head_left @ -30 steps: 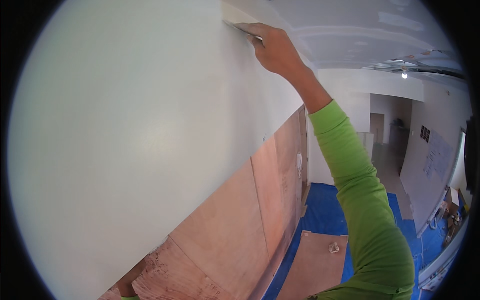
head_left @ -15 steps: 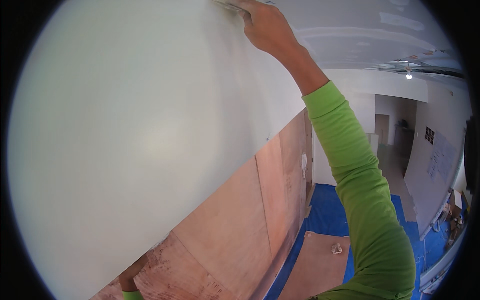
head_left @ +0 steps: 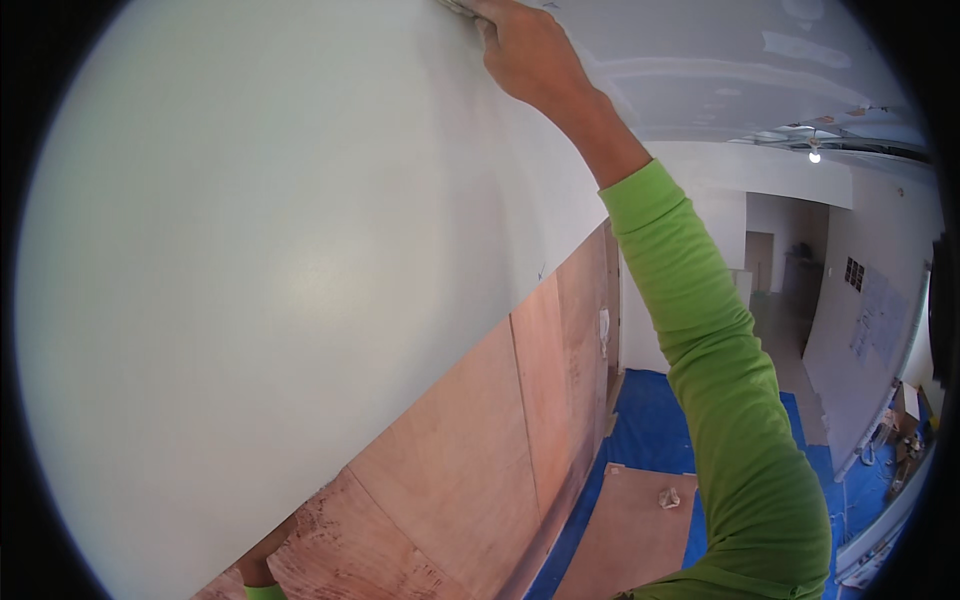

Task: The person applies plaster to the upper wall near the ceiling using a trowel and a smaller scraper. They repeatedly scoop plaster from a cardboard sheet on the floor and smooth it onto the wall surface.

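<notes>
My right hand (head_left: 515,45) is raised high, closed on a thin flat scraper (head_left: 457,8) that rests against the top of the smooth white wall (head_left: 260,230), near where it meets the ceiling; the blade is partly cut off by the picture's edge. My left hand (head_left: 268,545) is low at the left, by the sloping lower edge of the white surface, with its fingers hidden behind that edge and reddish plywood panels (head_left: 440,420) beside it. Both arms wear green sleeves.
Grey jointed ceiling (head_left: 720,70) with a hanging bulb (head_left: 815,155). Below, blue sheeting (head_left: 645,415) and a board (head_left: 630,535) with a crumpled item (head_left: 668,497). A white door-side handset (head_left: 604,330) hangs on the panelling. A corridor (head_left: 780,270) lies beyond; clutter (head_left: 905,440) stands at far right.
My right hand and the scraper have moved upward along the wall toward the ceiling line, mostly in the first half second. My left hand stays at the lower edge.
</notes>
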The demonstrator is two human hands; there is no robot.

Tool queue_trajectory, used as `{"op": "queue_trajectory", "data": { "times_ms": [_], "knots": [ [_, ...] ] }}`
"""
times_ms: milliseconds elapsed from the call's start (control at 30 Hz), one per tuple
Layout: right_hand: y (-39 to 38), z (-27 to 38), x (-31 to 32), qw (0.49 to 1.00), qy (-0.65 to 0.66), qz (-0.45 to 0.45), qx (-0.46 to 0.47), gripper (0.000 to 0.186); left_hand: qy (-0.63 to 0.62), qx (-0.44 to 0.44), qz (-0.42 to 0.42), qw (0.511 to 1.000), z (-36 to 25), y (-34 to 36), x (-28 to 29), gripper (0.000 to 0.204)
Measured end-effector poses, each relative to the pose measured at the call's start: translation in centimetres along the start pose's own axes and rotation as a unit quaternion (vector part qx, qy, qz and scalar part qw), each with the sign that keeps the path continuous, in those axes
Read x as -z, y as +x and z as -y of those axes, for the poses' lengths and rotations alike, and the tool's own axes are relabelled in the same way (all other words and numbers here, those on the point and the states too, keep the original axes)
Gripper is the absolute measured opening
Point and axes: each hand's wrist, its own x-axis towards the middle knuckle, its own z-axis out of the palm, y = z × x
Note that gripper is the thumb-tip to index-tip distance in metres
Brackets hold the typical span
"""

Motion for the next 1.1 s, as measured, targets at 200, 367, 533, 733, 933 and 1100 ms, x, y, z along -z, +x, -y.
{"op": "queue_trajectory", "data": {
  "times_ms": [200,367,533,733,933,1100],
  "knots": [
    [-1.7,-1.1,-1.4,1.000,0.014,-0.017,0.009,0.035,-0.066,-0.004,0.005,0.998,-3.4,0.1,-0.4,0.049],
    [-4.9,-1.4,0.0,0.999,0.028,0.029,0.001,0.035,0.074,-0.062,-0.050,0.994,-6.1,-0.7,-2.0,0.040],
    [-4.3,-1.3,3.5,0.994,0.016,0.097,-0.047,0.034,0.081,-0.051,0.014,0.995,-6.0,0.1,-0.3,0.027],
    [-0.2,0.6,2.3,1.000,0.001,0.014,-0.016,0.038,0.117,-0.054,-0.042,0.991,-2.5,-0.2,-0.4,0.031],
    [0.6,2.1,1.7,1.000,-0.002,0.019,0.003,0.042,0.086,-0.051,-0.010,0.995,-3.7,0.1,-0.1,0.026],
    [0.7,2.6,1.9,1.000,-0.003,0.023,-0.015,0.042,0.092,-0.090,-0.068,0.989,-6.9,-1.1,-1.8,0.028]
  ]
}}
